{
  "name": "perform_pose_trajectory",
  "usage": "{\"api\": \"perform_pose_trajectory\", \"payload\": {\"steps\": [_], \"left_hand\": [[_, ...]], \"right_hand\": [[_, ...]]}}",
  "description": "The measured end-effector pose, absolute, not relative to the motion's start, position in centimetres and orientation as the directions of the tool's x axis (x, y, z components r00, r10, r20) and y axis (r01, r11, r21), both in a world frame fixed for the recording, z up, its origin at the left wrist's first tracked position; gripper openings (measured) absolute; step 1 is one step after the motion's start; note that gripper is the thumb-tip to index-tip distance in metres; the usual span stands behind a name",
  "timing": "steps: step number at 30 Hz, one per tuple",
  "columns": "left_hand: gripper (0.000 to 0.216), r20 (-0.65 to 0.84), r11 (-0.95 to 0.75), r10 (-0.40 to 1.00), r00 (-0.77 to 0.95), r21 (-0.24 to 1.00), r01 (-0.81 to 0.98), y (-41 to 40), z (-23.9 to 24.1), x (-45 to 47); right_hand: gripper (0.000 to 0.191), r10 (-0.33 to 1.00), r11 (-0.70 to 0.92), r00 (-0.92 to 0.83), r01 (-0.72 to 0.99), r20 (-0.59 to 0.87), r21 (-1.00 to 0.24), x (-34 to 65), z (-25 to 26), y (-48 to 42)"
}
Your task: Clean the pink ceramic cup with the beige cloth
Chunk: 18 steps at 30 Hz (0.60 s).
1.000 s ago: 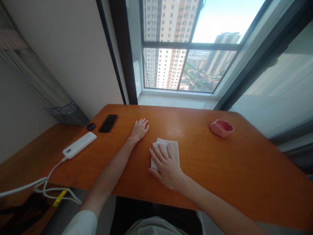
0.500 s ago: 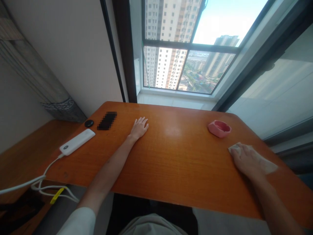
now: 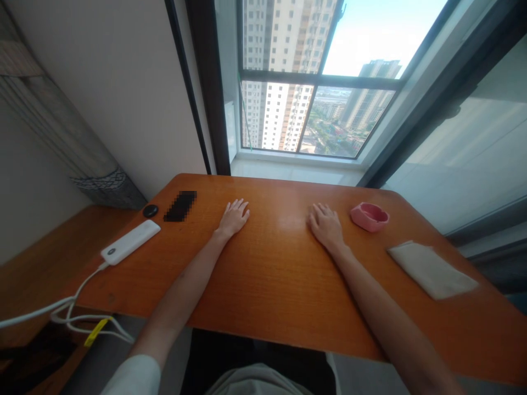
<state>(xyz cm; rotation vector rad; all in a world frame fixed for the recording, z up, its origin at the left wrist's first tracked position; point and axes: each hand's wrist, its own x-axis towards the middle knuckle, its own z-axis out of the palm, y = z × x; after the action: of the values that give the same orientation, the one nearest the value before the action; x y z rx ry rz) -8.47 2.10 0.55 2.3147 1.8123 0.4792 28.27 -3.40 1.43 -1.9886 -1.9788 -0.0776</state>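
My left hand lies palm down on the orange-brown wooden table, its fingers spread and nothing in it. To the right, my right hand also rests palm down on the wood, fingers stretched forward, holding nothing. Just beyond its right side stands a pink faceted bowl that looks like an ashtray. Nearer the table's right edge a folded pale cloth lies flat, apart from both hands.
On the left of the table are a white power strip with its cable, a round black object and a pixelated dark rectangle. Behind the table is a window. A curtain hangs at far left.
My right hand has let go of the cloth and moved left to the table beside the pink bowl. The cloth now lies fully uncovered. My left hand has stayed put.
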Motion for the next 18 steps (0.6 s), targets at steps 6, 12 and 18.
{"api": "perform_pose_trajectory", "payload": {"steps": [6, 12, 18], "left_hand": [[0.061, 0.142, -0.244, 0.968, 0.208, 0.327, 0.913, 2.0, 0.7, -8.5], [0.059, 0.144, -0.243, 0.968, 0.205, 0.336, 0.910, 1.9, 0.8, -8.4], [0.053, 0.195, -0.256, 0.961, 0.196, 0.363, 0.896, 1.6, 1.1, -8.5]], "right_hand": [[0.066, 0.970, -0.062, 0.110, 0.974, 0.216, -0.218, 29.3, 0.9, 0.2], [0.068, 0.984, -0.066, 0.100, 0.974, 0.148, -0.218, 29.8, 0.1, 0.2], [0.068, 0.987, -0.059, 0.088, 0.975, 0.131, -0.215, 29.9, 0.4, 0.1]]}}
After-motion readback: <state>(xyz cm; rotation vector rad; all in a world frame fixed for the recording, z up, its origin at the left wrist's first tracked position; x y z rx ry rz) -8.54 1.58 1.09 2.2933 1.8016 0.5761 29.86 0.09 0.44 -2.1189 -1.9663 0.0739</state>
